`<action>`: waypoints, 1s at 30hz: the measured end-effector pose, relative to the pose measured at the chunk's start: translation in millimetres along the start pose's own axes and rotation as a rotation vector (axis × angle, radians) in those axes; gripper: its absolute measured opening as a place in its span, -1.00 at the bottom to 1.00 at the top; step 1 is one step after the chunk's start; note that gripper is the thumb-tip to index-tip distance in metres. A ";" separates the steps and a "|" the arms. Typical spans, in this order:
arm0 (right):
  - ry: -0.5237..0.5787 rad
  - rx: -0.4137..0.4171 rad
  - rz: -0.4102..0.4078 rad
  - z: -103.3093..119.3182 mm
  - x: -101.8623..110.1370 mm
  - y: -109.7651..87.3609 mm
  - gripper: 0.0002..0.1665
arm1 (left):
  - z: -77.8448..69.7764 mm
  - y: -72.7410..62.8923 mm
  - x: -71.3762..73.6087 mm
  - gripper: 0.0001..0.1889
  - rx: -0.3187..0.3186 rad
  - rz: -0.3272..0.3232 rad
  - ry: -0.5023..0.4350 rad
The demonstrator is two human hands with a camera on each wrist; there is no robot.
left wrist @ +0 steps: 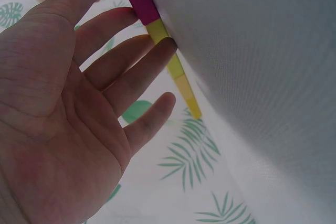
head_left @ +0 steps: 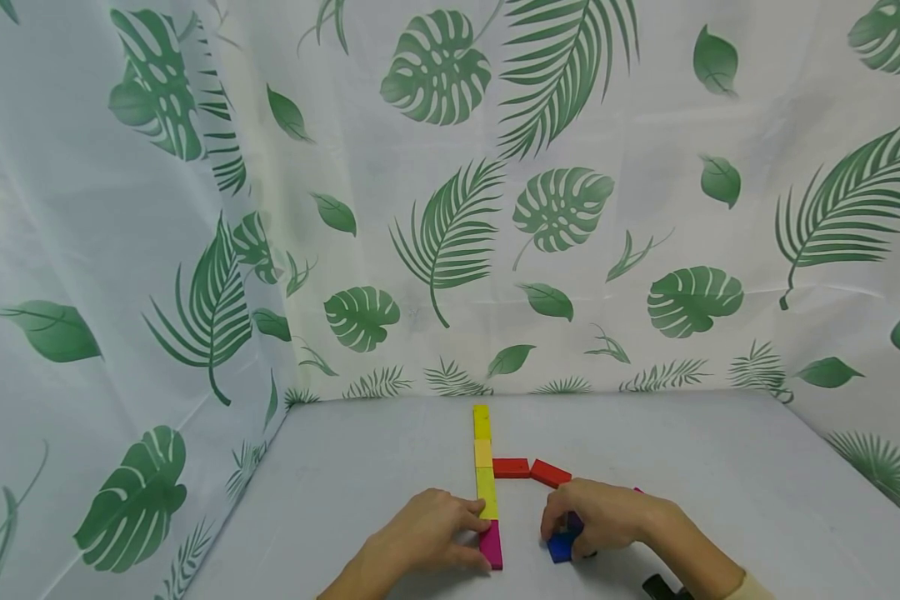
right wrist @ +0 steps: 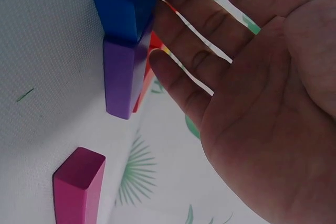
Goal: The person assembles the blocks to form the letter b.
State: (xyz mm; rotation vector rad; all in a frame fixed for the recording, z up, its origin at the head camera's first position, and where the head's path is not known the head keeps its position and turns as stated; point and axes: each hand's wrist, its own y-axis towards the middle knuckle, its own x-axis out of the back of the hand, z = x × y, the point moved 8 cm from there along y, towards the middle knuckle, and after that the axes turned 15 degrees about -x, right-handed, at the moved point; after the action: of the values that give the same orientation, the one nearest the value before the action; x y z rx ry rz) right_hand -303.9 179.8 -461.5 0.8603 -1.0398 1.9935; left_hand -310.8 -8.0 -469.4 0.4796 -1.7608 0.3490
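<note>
A straight column of yellow blocks (head_left: pixel 483 454) lies on the table, with a magenta block (head_left: pixel 491 546) at its near end. My left hand (head_left: pixel 431 533) rests beside this column, its loosely extended fingertips touching the left side of the magenta and nearest yellow block. My right hand (head_left: pixel 607 517) pinches a blue block (head_left: pixel 561 547) between thumb and fingers. In the right wrist view, the blue block (right wrist: pixel 123 6) sits end to end with a purple block (right wrist: pixel 123 77); the thumb's contact is hidden there. Two red blocks (head_left: pixel 512 468) run rightward from the column, the farther one angled toward my right hand.
Another magenta block (right wrist: pixel 79 182) lies to the right of the purple one, mostly hidden behind my right hand in the head view. A black object (head_left: pixel 656 587) lies near my right wrist. A leaf-patterned curtain (head_left: pixel 450 250) surrounds the white table (head_left: pixel 345 450).
</note>
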 end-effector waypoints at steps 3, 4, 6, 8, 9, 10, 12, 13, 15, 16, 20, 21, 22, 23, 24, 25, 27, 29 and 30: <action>0.000 -0.002 -0.001 0.0 -0.1 0.3 -0.60 | 0.3 -0.1 -0.5 -0.44 0.001 0.001 -0.001; -0.002 -0.001 -0.002 0.1 -0.1 0.4 -0.60 | 0.3 -0.2 -0.6 -0.44 0.002 0.001 -0.002; -0.002 -0.002 -0.002 0.1 -0.2 0.5 -0.60 | 0.1 -0.3 -0.5 -0.44 0.003 0.002 -0.003; -0.002 -0.003 -0.002 0.1 -0.3 0.5 -0.60 | -0.2 -0.3 -0.1 -0.45 0.004 0.003 -0.004; -0.001 -0.003 -0.001 0.2 -0.3 0.5 -0.60 | -0.3 -0.4 -0.1 -0.45 0.006 0.003 -0.007; 0.000 -0.002 0.000 0.2 -0.3 0.4 -0.60 | -0.4 -0.4 0.1 -0.45 0.007 0.004 -0.008; 0.002 -0.001 0.001 0.3 -0.3 0.2 -0.59 | -0.8 -0.5 0.6 -0.45 0.007 0.004 -0.009; 0.003 0.000 0.002 0.2 -0.3 0.1 -0.59 | -0.8 -0.5 0.6 -0.45 0.007 0.005 -0.007; 0.003 0.003 0.001 0.2 -0.1 0.0 -0.59 | -1.3 -0.6 0.7 -0.44 0.003 0.004 -0.002; 0.002 0.004 0.000 -0.1 -0.1 -0.1 -0.59 | -1.5 -0.6 0.9 -0.44 0.000 0.003 0.002; 0.001 0.004 -0.004 -1.3 0.1 -0.2 -0.59 | -1.7 -0.9 1.0 -0.44 -0.008 -0.002 0.010; 0.000 0.003 -0.006 -1.7 0.0 -0.3 -0.58 | -1.6 -1.0 1.0 -0.44 -0.009 -0.003 0.012; 0.001 0.002 -0.007 -2.1 0.0 -0.3 -0.58 | -1.6 -1.0 1.1 -0.44 -0.009 -0.004 0.010; 0.001 0.002 -0.007 -2.2 0.0 -0.3 -0.58 | -1.6 -1.1 1.1 -0.44 -0.011 -0.005 0.011; 0.001 0.002 -0.008 -2.4 0.0 -0.3 -0.58 | -1.7 -1.2 1.2 -0.44 -0.011 -0.005 0.011; 0.001 0.002 -0.009 -2.2 0.1 -0.3 -0.58 | -1.7 -1.2 1.3 -0.44 -0.011 -0.005 0.012; -0.003 0.003 -0.012 -2.9 0.4 -0.3 -0.58 | -2.0 -1.3 1.7 -0.44 -0.011 -0.006 0.012; -0.005 0.011 -0.019 -3.6 1.9 -1.0 -0.59 | -1.9 -1.2 1.6 -0.44 -0.010 -0.004 0.012; -0.003 0.017 -0.023 -3.8 3.2 -1.7 -0.59 | -1.7 -1.1 1.7 -0.44 -0.009 -0.004 0.010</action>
State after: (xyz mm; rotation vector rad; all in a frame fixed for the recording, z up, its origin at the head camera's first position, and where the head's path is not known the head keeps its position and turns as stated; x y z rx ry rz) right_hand -305.0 184.8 -459.9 0.8804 -1.0110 1.9851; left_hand -309.1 -8.3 -467.4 0.4736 -1.7507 0.3400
